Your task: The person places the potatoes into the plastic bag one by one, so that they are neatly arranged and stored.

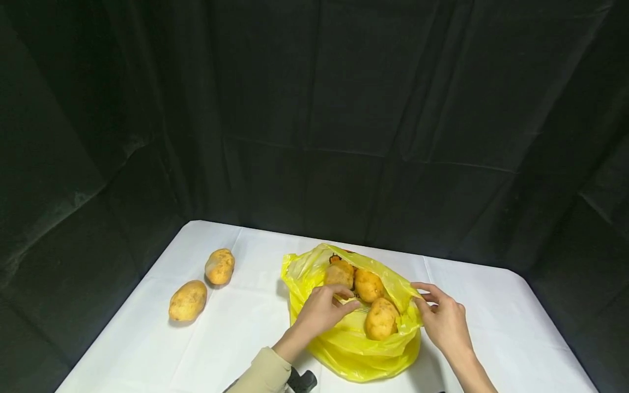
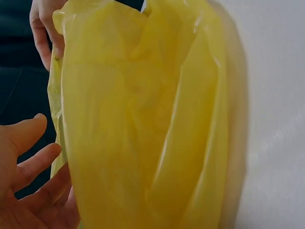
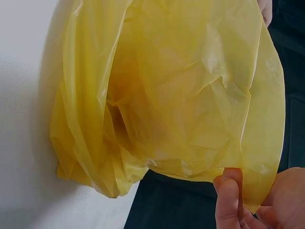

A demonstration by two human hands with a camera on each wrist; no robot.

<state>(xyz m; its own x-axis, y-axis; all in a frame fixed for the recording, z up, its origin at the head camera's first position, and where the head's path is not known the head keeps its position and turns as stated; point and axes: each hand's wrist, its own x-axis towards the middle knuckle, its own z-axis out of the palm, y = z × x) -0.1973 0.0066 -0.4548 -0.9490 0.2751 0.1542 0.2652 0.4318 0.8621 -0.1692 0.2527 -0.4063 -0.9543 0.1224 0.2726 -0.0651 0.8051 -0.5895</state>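
Observation:
A yellow plastic bag (image 1: 354, 357) stands on the table with its mouth spread wide. Inside it lie three potatoes, the nearest potato (image 1: 381, 319) by the right side and the other two farther back. My left hand (image 1: 321, 311) is over the bag's left rim, thumb and fingers apart and nothing between them. In the left wrist view its loosely bent fingers (image 2: 40, 167) are at the bag's edge; whether they touch it I cannot tell. My right hand (image 1: 444, 322) pinches the right rim of the bag between thumb and fingers, also seen in the right wrist view.
To the left on the white table (image 1: 245, 316) lie two loose potatoes, one nearer potato (image 1: 188, 301) and one farther potato (image 1: 219, 267). A black curtain (image 1: 314, 120) encloses the back and sides.

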